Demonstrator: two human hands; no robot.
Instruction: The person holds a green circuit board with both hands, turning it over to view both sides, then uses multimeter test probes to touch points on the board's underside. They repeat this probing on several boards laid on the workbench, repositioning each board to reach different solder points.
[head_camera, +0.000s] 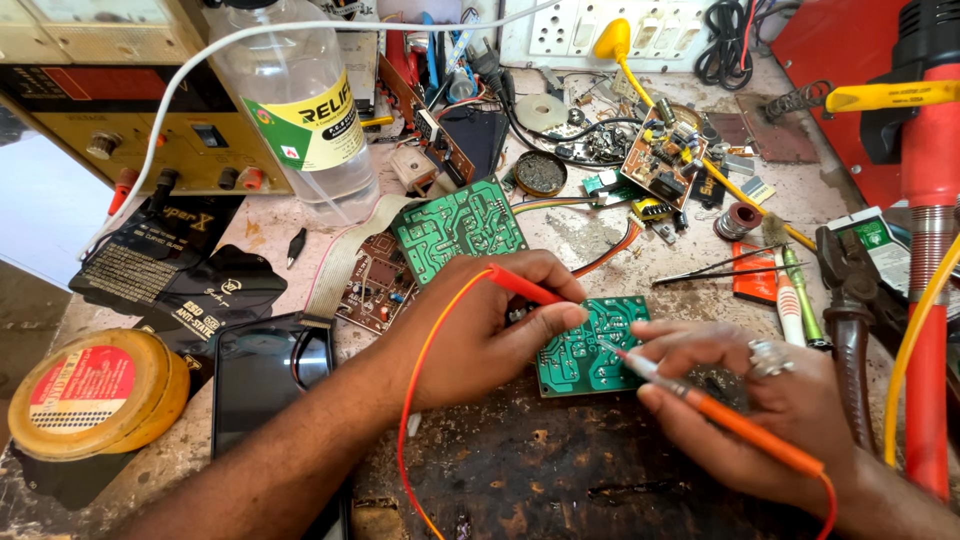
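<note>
A small green circuit board (590, 350) lies solder side up on the dark worn mat in the middle of the bench. My left hand (490, 325) rests on its left edge and grips a red test probe (525, 287), whose orange lead loops down toward me. My right hand (770, 400) holds a second probe (700, 400) with an orange body like a pen. Its metal tip touches the board's right half. A ring sits on one finger of my right hand.
A second green board (458, 225) and a brown board (375, 285) with a grey ribbon cable lie behind. A clear bottle (300, 110), a yellow round tin (90, 390), a phone (265, 375), pliers (850, 300), tweezers (715, 268) and a red tool (925, 250) crowd the bench.
</note>
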